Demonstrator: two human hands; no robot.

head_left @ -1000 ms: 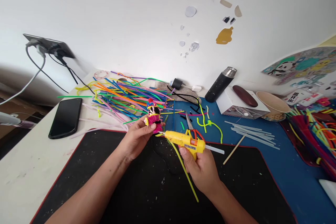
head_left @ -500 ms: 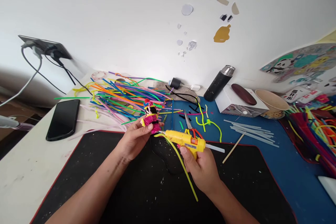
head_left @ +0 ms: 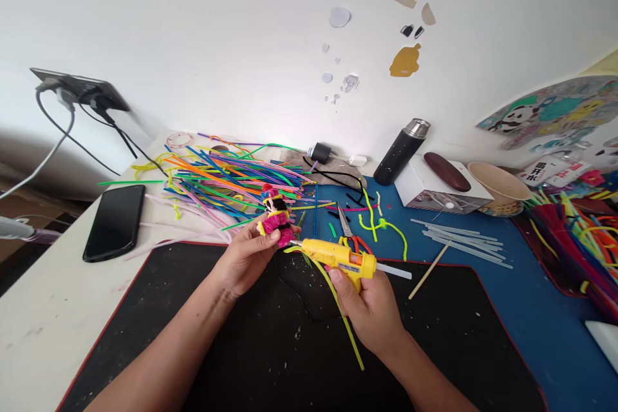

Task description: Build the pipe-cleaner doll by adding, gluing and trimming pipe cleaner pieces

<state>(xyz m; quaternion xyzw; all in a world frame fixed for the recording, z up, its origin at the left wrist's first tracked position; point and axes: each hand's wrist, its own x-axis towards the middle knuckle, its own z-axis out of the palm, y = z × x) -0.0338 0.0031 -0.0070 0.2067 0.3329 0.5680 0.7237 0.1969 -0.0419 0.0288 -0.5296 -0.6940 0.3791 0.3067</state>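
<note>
My left hand (head_left: 248,254) is closed around a small pipe-cleaner doll (head_left: 277,215), mostly magenta with yellow trim, black hair and a red and blue top. In my right hand (head_left: 369,309) is a yellow hot glue gun (head_left: 338,256), its nozzle pointing left at the doll's lower edge. Whether the nozzle touches the doll I cannot tell. A translucent glue stick (head_left: 396,271) sticks out of the gun's back. From the doll's base a yellow-green pipe cleaner (head_left: 350,335) trails down to the right, passing behind the gun and my right thumb.
Many loose pipe cleaners (head_left: 232,174) lie behind my hands. Scissors (head_left: 346,222) rest beyond the gun. To the right are glue sticks (head_left: 463,238), a wooden stick (head_left: 429,271), a black thermos (head_left: 400,153) and a white box (head_left: 441,190). A phone (head_left: 114,222) lies left of the black mat (head_left: 251,347).
The camera view has shifted very slightly. Both hands keep their holds, and the doll and glue gun stay in nearly the same place.
</note>
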